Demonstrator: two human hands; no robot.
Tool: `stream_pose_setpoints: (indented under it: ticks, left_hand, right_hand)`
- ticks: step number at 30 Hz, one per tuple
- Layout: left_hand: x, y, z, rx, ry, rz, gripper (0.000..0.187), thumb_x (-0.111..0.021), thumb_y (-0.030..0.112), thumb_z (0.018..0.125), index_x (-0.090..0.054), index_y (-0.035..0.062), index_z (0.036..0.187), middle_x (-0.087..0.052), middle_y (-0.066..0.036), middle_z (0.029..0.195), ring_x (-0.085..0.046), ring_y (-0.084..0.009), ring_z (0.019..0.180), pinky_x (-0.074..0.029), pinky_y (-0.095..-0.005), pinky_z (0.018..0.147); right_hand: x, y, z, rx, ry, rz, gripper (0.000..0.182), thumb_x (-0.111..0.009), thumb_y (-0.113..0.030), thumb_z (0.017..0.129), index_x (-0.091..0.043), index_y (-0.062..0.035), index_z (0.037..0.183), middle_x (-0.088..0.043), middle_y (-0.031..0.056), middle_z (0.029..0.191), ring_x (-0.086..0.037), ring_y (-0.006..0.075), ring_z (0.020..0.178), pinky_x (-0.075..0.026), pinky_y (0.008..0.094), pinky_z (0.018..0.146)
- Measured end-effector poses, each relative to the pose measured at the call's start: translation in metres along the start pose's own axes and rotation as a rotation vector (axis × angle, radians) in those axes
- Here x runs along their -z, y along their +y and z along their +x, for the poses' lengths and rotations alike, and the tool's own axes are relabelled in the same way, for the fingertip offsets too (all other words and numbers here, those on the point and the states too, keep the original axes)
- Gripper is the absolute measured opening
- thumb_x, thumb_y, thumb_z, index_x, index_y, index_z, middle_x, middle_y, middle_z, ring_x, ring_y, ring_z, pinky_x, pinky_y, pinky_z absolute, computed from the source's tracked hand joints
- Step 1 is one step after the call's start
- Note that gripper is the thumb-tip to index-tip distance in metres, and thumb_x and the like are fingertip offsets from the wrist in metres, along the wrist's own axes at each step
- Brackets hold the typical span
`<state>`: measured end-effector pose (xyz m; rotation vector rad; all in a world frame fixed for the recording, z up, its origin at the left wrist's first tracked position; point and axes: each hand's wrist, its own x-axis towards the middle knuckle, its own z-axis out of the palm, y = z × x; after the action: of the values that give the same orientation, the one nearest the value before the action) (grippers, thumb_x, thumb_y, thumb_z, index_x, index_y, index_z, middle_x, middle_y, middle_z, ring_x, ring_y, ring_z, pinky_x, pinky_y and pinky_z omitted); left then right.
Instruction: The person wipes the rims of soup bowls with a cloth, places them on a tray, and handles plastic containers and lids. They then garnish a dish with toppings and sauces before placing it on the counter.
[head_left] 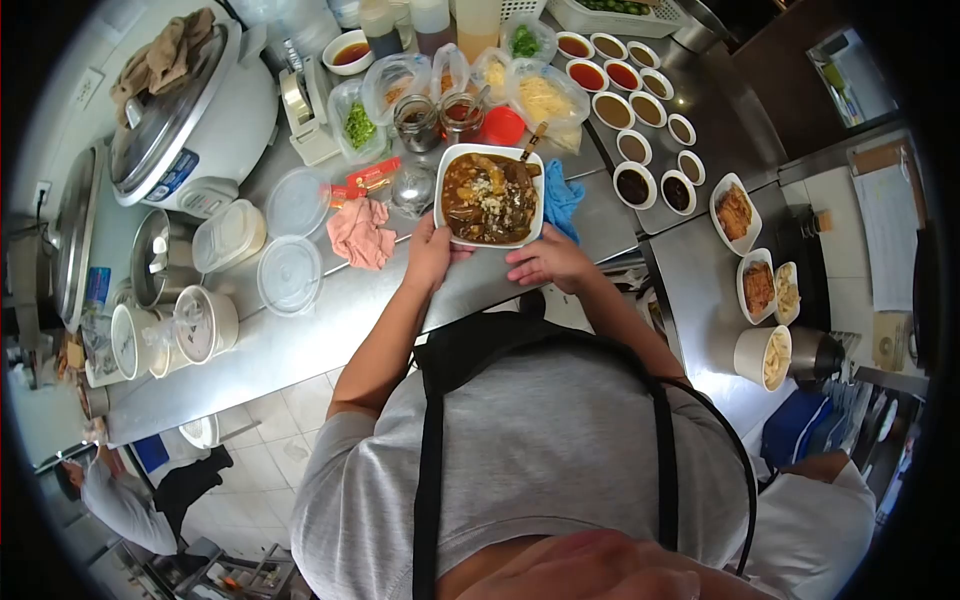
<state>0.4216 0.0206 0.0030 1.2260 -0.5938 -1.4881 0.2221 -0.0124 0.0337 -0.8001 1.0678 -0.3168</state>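
Note:
A white square bowl (483, 149) of brown stew topped with chopped pale bits sits at the near edge of the steel counter. My left hand (432, 250) grips its near left corner, thumb at the rim and fingers curled beneath. At the near right corner is my right hand (552, 259), thumb by the rim and fingers reaching under the near side. A brown spoon handle (535, 140) sticks out over the bowl's far right corner. Beside the bowl lie a blue cloth (563, 200) on the right and a pink cloth (361, 234) on the left.
Dark jars (416, 122), bags of chopped scallion (359, 125) and a red lid (503, 126) stand behind. Clear lids (290, 275) and a large cooker (195, 120) are left. Sauce cups (612, 110) and fried-food dishes (735, 213) line the right. Another person (125, 500) is at lower left.

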Motion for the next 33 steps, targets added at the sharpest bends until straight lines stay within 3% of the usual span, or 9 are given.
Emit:
stream_pose_setpoints:
  ticks: [5,9,10,13,14,17,24,28,33]
  left_hand:
    - [-0.029,0.048,-0.022,-0.014,-0.014,0.119,0.034,-0.031,0.005,0.078,-0.039,0.0024,0.111,-0.057,-0.010,0.085,-0.058,-0.0145,0.061,-0.049,-0.0230,0.052]
    - [-0.080,0.077,-0.014,-0.042,-0.094,0.193,0.032,-0.038,0.016,0.084,-0.037,0.0030,0.114,-0.057,-0.010,0.087,-0.058,-0.0135,0.065,-0.048,-0.0233,0.053]
    - [-0.091,0.079,-0.005,-0.037,-0.193,0.210,0.044,-0.041,0.026,0.085,-0.028,0.0061,0.123,-0.056,-0.012,0.089,-0.058,-0.0162,0.069,-0.048,-0.0246,0.054]
    - [-0.135,0.084,0.011,-0.105,-0.283,0.130,0.056,-0.043,0.031,0.085,-0.015,0.0114,0.129,-0.053,-0.016,0.095,-0.058,-0.0205,0.073,-0.048,-0.0272,0.055]
    - [-0.144,0.085,0.021,-0.132,-0.313,0.153,0.063,-0.044,0.035,0.084,-0.006,0.0153,0.131,-0.049,-0.019,0.102,-0.058,-0.0237,0.075,-0.048,-0.0293,0.057]
    - [-0.160,0.090,0.042,-0.133,-0.288,0.220,0.065,-0.045,0.038,0.083,-0.008,0.0147,0.131,-0.048,-0.019,0.105,-0.057,-0.0230,0.076,-0.047,-0.0289,0.058]
    - [-0.154,0.144,0.073,-0.148,-0.088,0.407,0.056,-0.049,0.041,0.080,-0.030,0.0086,0.122,-0.056,-0.012,0.092,-0.058,-0.0183,0.069,-0.047,-0.0277,0.056]
    - [-0.181,0.207,0.094,-0.243,-0.031,0.528,0.049,-0.046,0.036,0.083,-0.034,0.0064,0.119,-0.055,-0.009,0.087,-0.057,-0.0170,0.067,-0.047,-0.0254,0.054]
    - [-0.264,0.310,0.154,-0.418,-0.080,0.686,0.043,-0.044,0.030,0.085,-0.036,0.0052,0.119,-0.054,-0.008,0.087,-0.055,-0.0142,0.065,-0.044,-0.0234,0.054]
  right_hand:
    - [0.012,-0.024,-0.017,0.165,-0.185,0.261,0.048,-0.038,-0.003,0.077,-0.023,-0.0095,0.123,-0.049,0.0180,0.104,-0.058,0.0292,0.075,-0.050,0.0336,0.060]
    - [0.052,-0.055,-0.034,0.216,-0.199,0.407,0.048,-0.038,-0.002,0.074,-0.025,-0.0084,0.120,-0.051,0.0176,0.099,-0.058,0.0284,0.077,-0.050,0.0357,0.064]
    - [0.068,-0.065,-0.041,0.228,-0.199,0.422,0.042,-0.037,-0.003,0.072,-0.034,-0.0032,0.114,-0.053,0.0162,0.097,-0.057,0.0270,0.081,-0.048,0.0385,0.070]
    - [0.130,-0.090,-0.051,0.306,-0.192,0.446,0.039,-0.037,-0.005,0.072,-0.039,-0.0005,0.110,-0.055,0.0148,0.095,-0.056,0.0253,0.084,-0.046,0.0403,0.073]
    - [0.155,-0.099,-0.051,0.325,-0.154,0.425,0.037,-0.037,-0.006,0.071,-0.042,0.0011,0.107,-0.055,0.0156,0.096,-0.056,0.0260,0.087,-0.044,0.0423,0.076]
    - [0.235,-0.127,-0.054,0.366,0.040,0.495,0.036,-0.037,-0.006,0.071,-0.042,0.0034,0.105,-0.054,0.0172,0.097,-0.055,0.0286,0.087,-0.044,0.0428,0.076]
    - [0.445,-0.169,-0.024,0.575,0.456,0.568,0.036,-0.038,-0.004,0.071,-0.036,0.0044,0.106,-0.051,0.0212,0.100,-0.052,0.0364,0.092,-0.044,0.0455,0.078]
    - [0.556,-0.176,0.024,0.627,0.703,0.640,0.036,-0.036,-0.004,0.074,-0.036,-0.0002,0.109,-0.051,0.0177,0.099,-0.056,0.0311,0.085,-0.047,0.0417,0.073]
    - [0.653,-0.175,0.071,0.671,0.771,0.960,0.034,-0.035,-0.006,0.074,-0.036,-0.0029,0.108,-0.053,0.0144,0.090,-0.057,0.0291,0.078,-0.048,0.0405,0.068]
